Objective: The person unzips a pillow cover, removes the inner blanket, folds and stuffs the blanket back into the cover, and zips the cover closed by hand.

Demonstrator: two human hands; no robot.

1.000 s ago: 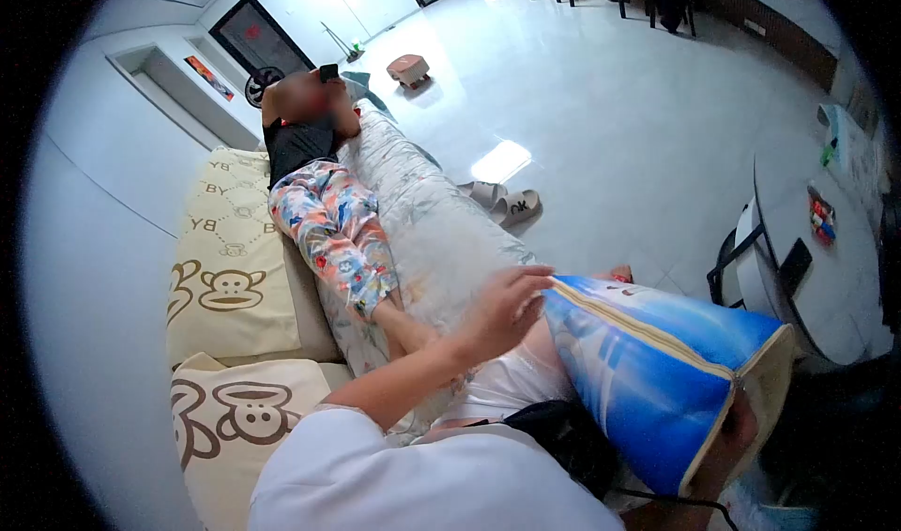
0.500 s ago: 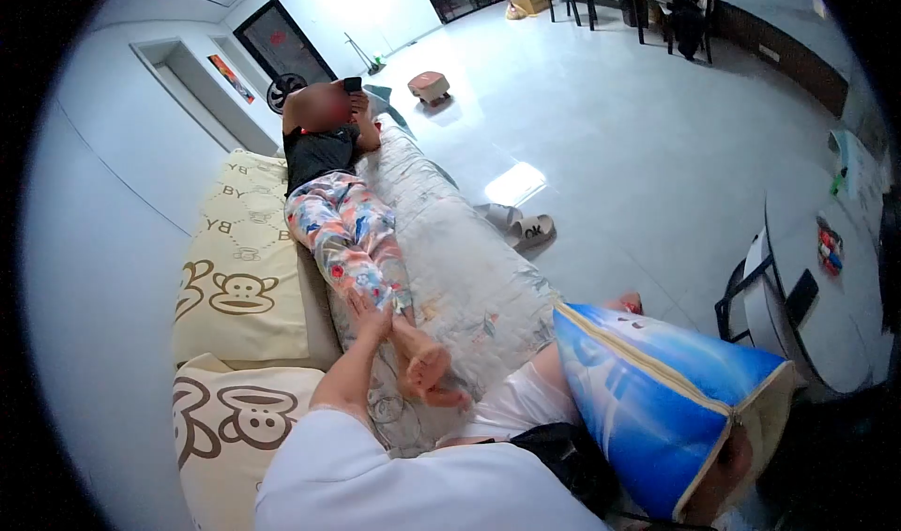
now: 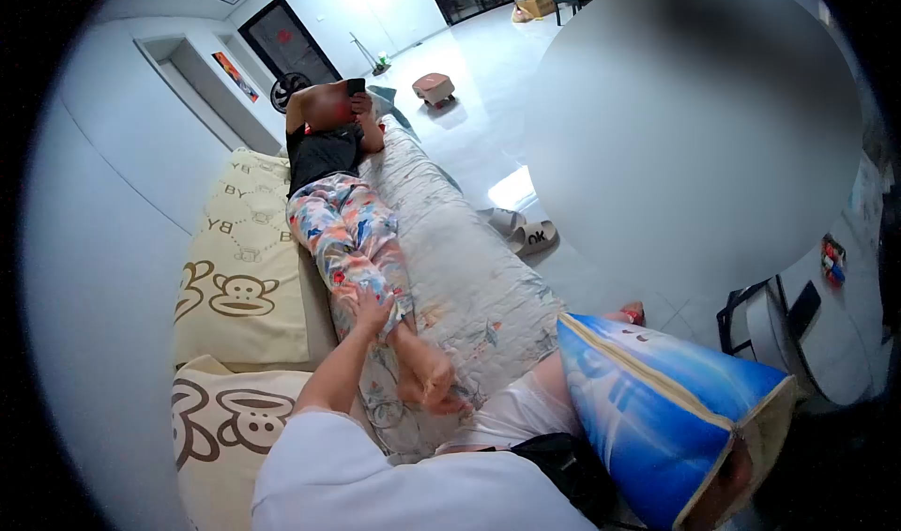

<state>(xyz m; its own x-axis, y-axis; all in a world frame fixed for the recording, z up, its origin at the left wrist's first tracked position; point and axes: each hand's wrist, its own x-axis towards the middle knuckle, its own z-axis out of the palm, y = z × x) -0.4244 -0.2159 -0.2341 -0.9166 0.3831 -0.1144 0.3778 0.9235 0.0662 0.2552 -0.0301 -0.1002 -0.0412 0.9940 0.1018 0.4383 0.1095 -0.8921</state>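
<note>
My left hand (image 3: 372,311) rests on the lower trouser leg of a person (image 3: 324,160) who lies on the long sofa (image 3: 460,278). Its fingers are apart and laid over the patterned cloth (image 3: 347,221), just above the bare feet (image 3: 434,373). At the lower right, a blue and white zipped cushion or bag (image 3: 657,400) stands over my lap. Skin of my right hand or forearm (image 3: 732,475) shows at its near end; the fingers are hidden there. The lying person holds a dark phone (image 3: 356,87).
Cream monkey-print covers (image 3: 239,278) lie along the sofa's left side. Slippers (image 3: 533,238) and a pink stool (image 3: 434,88) are on the floor. A round table (image 3: 826,334) stands at the right. A large blurred patch hides the upper right.
My left hand has moved from beside the blue cushion or bag, over to the lying person's trouser leg. The view has shifted slightly, and the large blurred patch has appeared.
</note>
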